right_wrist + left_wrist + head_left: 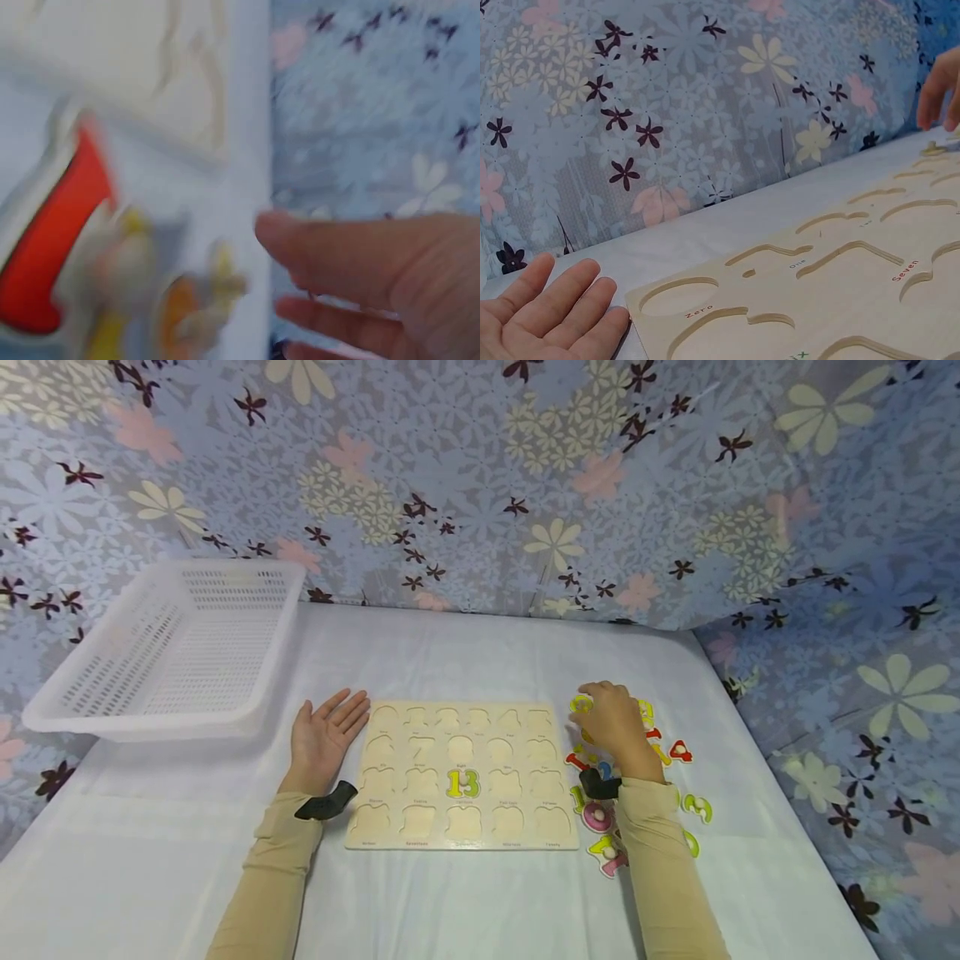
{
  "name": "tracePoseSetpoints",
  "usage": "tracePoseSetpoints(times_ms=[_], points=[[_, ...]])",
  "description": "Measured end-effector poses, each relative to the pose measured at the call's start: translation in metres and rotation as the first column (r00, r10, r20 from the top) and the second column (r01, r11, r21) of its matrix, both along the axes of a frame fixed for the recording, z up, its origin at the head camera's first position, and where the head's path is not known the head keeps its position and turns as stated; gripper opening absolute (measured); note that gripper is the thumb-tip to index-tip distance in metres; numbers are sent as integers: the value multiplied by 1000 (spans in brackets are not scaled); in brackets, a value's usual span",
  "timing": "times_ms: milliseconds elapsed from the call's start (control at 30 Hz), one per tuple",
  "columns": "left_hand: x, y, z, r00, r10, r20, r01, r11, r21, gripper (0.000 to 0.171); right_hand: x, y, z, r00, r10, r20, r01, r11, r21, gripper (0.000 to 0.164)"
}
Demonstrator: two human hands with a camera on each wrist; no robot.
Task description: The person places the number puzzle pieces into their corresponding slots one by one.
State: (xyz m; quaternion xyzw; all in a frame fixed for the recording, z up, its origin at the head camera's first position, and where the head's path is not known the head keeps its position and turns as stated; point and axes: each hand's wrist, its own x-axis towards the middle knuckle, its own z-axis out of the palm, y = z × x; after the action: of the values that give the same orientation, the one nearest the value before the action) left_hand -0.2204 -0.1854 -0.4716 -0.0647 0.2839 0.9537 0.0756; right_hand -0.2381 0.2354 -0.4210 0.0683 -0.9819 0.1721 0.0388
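Observation:
A wooden number puzzle board (442, 843) lies flat on the table, its cut-outs bare except for the green-and-yellow 13 piece (462, 784). Palm up, my left hand (325, 735) rests at the board's left edge, fingers straight and holding nothing. Over the loose number pieces at the board's right hovers my right hand (611, 720). In the right wrist view its thumb (337, 251) is apart from the fingers, with nothing between them. Blurred below it are a red piece (52, 240) and an orange knobbed piece (180, 307). My forearm hides some of the pieces.
A white plastic basket (270, 668) stands at the back left. More pieces lie to the right, among them a red 4 (681, 751), a green 3 (697, 808) and a pink round piece (597, 817). Flowered cloth (450, 485) hangs behind the table.

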Motion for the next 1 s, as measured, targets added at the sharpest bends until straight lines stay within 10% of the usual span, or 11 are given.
tracePoseSetpoints(times_ms=[200, 633, 1000], points=[[1, 1, 0, 1000, -1, 4, 1, 1000, -3, 64, -5, 11, -13, 986, -164, 37, 164, 986, 6, 52], [1, 1, 0, 1000, 5, -7, -5, 1000, -21, 64, -10, 6, -23, 971, -239, 20, 239, 971, -11, 40], [2, 2, 3, 1000, 14, -3, -14, 1000, -19, 63, -2, -19, 0, 998, -67, -22, 64, 993, -95, 44]])
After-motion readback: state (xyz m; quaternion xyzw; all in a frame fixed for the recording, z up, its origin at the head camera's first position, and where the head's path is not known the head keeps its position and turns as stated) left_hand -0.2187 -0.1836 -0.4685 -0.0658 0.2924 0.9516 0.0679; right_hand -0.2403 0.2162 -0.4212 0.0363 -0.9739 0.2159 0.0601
